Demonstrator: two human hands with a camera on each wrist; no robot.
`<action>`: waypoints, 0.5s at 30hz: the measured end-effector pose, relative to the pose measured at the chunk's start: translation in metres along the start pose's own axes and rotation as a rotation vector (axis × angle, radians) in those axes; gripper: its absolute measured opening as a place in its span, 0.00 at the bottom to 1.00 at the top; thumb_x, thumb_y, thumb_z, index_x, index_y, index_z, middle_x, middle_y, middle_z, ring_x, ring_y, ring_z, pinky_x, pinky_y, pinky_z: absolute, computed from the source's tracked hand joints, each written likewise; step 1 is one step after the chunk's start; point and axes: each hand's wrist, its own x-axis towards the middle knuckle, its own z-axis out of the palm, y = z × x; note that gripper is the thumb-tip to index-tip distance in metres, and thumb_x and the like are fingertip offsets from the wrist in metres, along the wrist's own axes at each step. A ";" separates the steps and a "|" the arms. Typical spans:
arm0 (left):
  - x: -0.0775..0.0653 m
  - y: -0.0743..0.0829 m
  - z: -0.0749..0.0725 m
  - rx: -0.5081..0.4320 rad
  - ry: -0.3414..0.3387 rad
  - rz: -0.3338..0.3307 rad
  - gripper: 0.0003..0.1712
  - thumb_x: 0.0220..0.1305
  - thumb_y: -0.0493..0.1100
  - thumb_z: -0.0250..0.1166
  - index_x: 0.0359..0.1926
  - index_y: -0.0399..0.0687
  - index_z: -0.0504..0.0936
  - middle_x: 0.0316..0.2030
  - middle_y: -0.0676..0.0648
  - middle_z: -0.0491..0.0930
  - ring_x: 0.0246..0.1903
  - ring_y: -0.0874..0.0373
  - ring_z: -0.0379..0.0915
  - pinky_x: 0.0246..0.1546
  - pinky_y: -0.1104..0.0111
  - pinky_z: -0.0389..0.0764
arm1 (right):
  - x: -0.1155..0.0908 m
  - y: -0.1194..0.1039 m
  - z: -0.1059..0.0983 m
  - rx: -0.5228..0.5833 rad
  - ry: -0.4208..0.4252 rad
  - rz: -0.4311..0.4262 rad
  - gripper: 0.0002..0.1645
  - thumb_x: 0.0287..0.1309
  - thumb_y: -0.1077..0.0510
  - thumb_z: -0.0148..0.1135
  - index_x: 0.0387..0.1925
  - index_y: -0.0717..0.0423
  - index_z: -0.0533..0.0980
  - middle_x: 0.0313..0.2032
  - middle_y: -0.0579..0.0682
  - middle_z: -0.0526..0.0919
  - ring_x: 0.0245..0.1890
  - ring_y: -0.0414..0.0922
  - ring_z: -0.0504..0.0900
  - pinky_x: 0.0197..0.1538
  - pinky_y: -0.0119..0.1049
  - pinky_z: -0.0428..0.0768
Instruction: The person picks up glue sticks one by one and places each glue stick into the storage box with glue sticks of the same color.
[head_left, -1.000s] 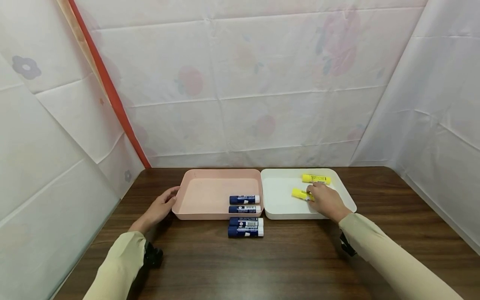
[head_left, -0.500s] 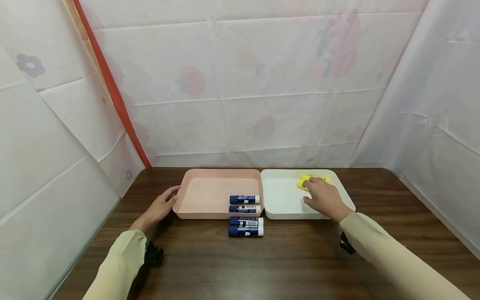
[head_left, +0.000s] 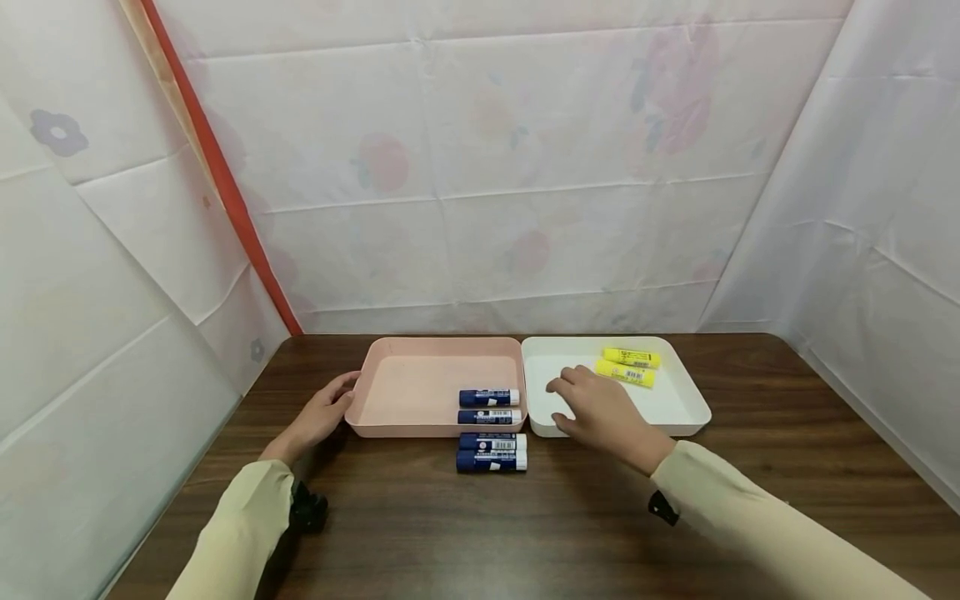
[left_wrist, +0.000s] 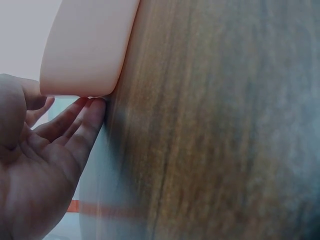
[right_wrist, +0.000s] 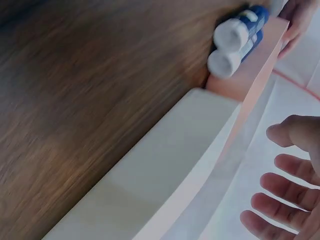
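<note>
My left hand (head_left: 318,421) touches the left end of the pink tray (head_left: 420,433), its fairly straight fingers meeting the outer wall (left_wrist: 90,65). My right hand (head_left: 607,421) hovers over the left part of the white tray (head_left: 540,404), fingers spread and holding nothing. Two yellow glue sticks (head_left: 626,372) lie side by side toward the back right of that white tray. Inside the pink tray, at its right end, are two blue glue sticks with white caps (head_left: 489,398). Two more blue glue sticks (head_left: 491,461) lie together on the table in front of it.
Both trays stand end to end at the back of a dark wood table (head_left: 420,533). Behind and at both sides hangs a pale patterned curtain (head_left: 480,208), with a red strip (head_left: 217,167) running down its left corner.
The right hand slid one yellow glue stick back beside the other, let go of it and moved left across the white tray. My left hand stayed at the pink tray.
</note>
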 end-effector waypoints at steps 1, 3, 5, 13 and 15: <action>0.000 0.000 0.000 0.000 0.001 0.000 0.27 0.76 0.42 0.42 0.71 0.38 0.53 0.59 0.28 0.66 0.55 0.38 0.66 0.55 0.46 0.66 | 0.001 -0.004 0.001 0.000 0.009 -0.016 0.19 0.43 0.55 0.73 0.39 0.56 0.80 0.32 0.47 0.78 0.32 0.45 0.76 0.27 0.36 0.75; -0.001 0.000 0.000 0.000 0.003 0.000 0.27 0.76 0.42 0.42 0.71 0.38 0.53 0.59 0.28 0.66 0.56 0.38 0.66 0.56 0.46 0.65 | 0.003 -0.010 0.002 0.011 0.024 -0.042 0.18 0.42 0.55 0.73 0.38 0.55 0.80 0.32 0.47 0.77 0.32 0.44 0.75 0.27 0.36 0.75; -0.002 0.000 0.000 -0.002 0.004 0.002 0.27 0.76 0.42 0.42 0.71 0.38 0.53 0.59 0.28 0.66 0.57 0.38 0.65 0.56 0.46 0.65 | 0.005 -0.016 0.004 0.024 0.030 -0.060 0.18 0.43 0.56 0.73 0.38 0.55 0.80 0.32 0.47 0.77 0.33 0.44 0.75 0.27 0.36 0.76; -0.004 0.001 0.001 -0.003 0.002 -0.001 0.28 0.76 0.43 0.42 0.72 0.38 0.53 0.59 0.28 0.66 0.57 0.38 0.65 0.56 0.45 0.64 | 0.009 -0.037 0.017 0.058 -0.030 -0.094 0.18 0.46 0.54 0.71 0.40 0.54 0.80 0.33 0.46 0.77 0.32 0.42 0.74 0.28 0.35 0.76; -0.004 0.002 0.001 -0.003 0.003 0.002 0.28 0.76 0.44 0.42 0.72 0.38 0.53 0.60 0.28 0.66 0.57 0.38 0.65 0.57 0.45 0.64 | 0.009 -0.042 0.019 0.061 -0.057 -0.095 0.18 0.47 0.53 0.71 0.41 0.54 0.80 0.33 0.45 0.78 0.31 0.41 0.73 0.28 0.34 0.76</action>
